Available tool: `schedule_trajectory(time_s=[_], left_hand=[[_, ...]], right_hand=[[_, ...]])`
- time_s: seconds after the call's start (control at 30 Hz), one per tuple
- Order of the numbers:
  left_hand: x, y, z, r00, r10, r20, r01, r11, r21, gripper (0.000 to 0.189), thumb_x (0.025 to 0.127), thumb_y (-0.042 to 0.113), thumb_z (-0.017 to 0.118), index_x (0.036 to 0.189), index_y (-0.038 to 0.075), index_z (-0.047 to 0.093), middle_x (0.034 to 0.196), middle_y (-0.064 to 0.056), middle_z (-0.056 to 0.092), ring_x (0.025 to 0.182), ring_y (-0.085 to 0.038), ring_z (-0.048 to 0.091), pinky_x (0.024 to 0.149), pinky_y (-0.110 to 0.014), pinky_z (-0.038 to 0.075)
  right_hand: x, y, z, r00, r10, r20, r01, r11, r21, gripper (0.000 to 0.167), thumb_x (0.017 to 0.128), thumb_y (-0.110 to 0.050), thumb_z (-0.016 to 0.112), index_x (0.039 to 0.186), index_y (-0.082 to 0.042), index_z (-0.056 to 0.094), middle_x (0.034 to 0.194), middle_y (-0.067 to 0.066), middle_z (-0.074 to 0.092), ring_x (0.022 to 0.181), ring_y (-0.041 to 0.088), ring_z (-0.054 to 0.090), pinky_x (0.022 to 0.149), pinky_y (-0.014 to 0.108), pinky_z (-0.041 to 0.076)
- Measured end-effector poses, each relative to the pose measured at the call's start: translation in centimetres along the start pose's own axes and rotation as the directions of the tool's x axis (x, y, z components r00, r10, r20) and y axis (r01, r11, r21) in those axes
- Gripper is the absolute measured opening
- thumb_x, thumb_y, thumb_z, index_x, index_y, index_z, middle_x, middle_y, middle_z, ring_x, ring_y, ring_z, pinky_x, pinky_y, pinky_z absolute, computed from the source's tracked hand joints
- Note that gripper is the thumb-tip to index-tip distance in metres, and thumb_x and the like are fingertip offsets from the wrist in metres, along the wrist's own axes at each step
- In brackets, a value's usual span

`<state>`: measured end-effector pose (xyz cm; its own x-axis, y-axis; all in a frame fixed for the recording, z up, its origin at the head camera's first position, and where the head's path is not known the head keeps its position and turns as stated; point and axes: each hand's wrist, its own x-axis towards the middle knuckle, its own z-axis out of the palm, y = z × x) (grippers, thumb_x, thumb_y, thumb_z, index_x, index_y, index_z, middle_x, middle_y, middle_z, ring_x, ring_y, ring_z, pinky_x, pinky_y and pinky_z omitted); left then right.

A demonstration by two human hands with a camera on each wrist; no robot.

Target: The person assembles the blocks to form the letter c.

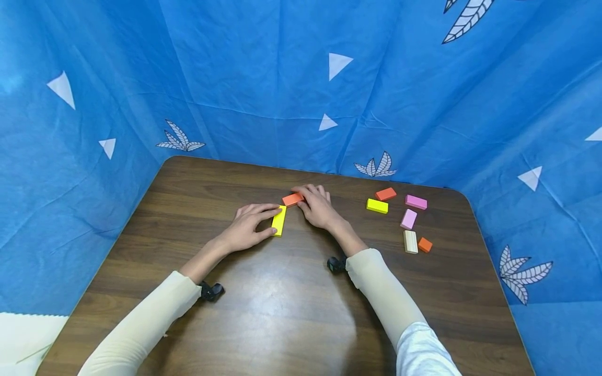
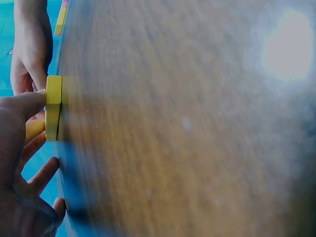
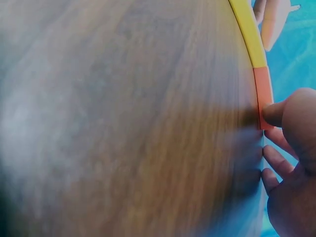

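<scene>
In the head view, a long yellow block (image 1: 279, 222) lies on the table, pointing away from the person. My left hand (image 1: 243, 228) pinches it, thumb at its near end and index finger at its far end. Just beyond that end lies an orange-red block (image 1: 291, 199), set crosswise. My right hand (image 1: 319, 208) holds this one by its right end, between thumb and fingers. The left wrist view shows the yellow block (image 2: 53, 108) side-on against the tabletop. In the right wrist view, the thumb presses the orange-red block (image 3: 262, 86), whose end meets the yellow one.
On the table's right side lie another orange-red block (image 1: 385, 194), a shorter yellow block (image 1: 378, 206), a pink block (image 1: 416, 202), a light pink block (image 1: 408, 219), a cream ridged block (image 1: 411, 242) and a small orange block (image 1: 425, 245). A blue curtain (image 1: 244, 78) hangs behind the table (image 1: 263, 313).
</scene>
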<state>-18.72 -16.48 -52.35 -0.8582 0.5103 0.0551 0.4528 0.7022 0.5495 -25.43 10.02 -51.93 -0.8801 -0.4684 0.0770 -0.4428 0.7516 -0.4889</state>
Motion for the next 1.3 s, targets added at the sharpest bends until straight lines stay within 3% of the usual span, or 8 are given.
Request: schedule_trajectory(time_s=[0.23,0.67,0.93,1.1,1.3], left_hand=[[0.0,0.1,0.1,1.000,0.000,0.002,0.000,1.000,-0.002,0.061,0.105,0.038,0.070,0.162,0.024,0.052,0.169,-0.002,0.049,0.155,-0.034,0.044,0.125,-0.068,0.021],[0.3,0.1,0.1,1.000,-0.002,0.001,0.002,1.000,-0.004,0.061,0.106,0.037,0.070,0.162,0.023,0.052,0.170,-0.002,0.047,0.156,-0.035,0.043,0.126,-0.069,0.019],[-0.1,0.1,0.0,1.000,-0.003,-0.006,0.003,1.000,-0.007,0.061,0.106,0.036,0.070,0.162,0.023,0.052,0.170,-0.002,0.047,0.156,-0.035,0.042,0.126,-0.070,0.019],[-0.1,0.2,0.0,1.000,-0.006,0.002,0.006,1.000,-0.011,0.061,0.106,0.037,0.070,0.162,0.023,0.051,0.170,-0.002,0.047,0.156,-0.035,0.042,0.126,-0.071,0.019],[0.0,0.1,0.1,1.000,-0.005,0.005,0.005,1.000,-0.009,0.062,0.106,0.037,0.070,0.163,0.024,0.051,0.170,-0.001,0.047,0.156,-0.035,0.042,0.125,-0.071,0.019]], right_hand=[[-1.4,1.8,-1.1,1.000,0.023,-0.018,-0.022,0.999,0.044,0.047,0.111,-0.022,0.061,0.158,-0.020,0.055,0.156,0.010,0.055,0.137,0.038,0.046,0.111,0.056,0.037],[-6.8,7.4,-5.5,0.991,0.087,-0.103,-0.083,0.996,0.036,0.044,0.107,-0.020,0.067,0.149,-0.012,0.062,0.150,0.016,0.059,0.133,0.040,0.046,0.112,0.058,0.036],[-9.4,10.4,-8.1,0.966,0.173,-0.193,-0.169,0.985,0.040,0.046,0.104,-0.022,0.070,0.148,-0.009,0.062,0.148,0.021,0.058,0.133,0.044,0.044,0.105,0.064,0.032],[-10.9,12.2,-9.4,0.950,0.238,-0.202,-0.235,0.971,0.039,0.048,0.103,-0.021,0.072,0.147,-0.005,0.061,0.141,0.024,0.059,0.129,0.046,0.041,0.103,0.063,0.031],[-12.1,13.6,-10.4,0.937,0.295,-0.185,-0.298,0.955,0.014,0.047,0.102,-0.019,0.074,0.140,0.003,0.061,0.138,0.028,0.058,0.130,0.047,0.039,0.110,0.065,0.028]])
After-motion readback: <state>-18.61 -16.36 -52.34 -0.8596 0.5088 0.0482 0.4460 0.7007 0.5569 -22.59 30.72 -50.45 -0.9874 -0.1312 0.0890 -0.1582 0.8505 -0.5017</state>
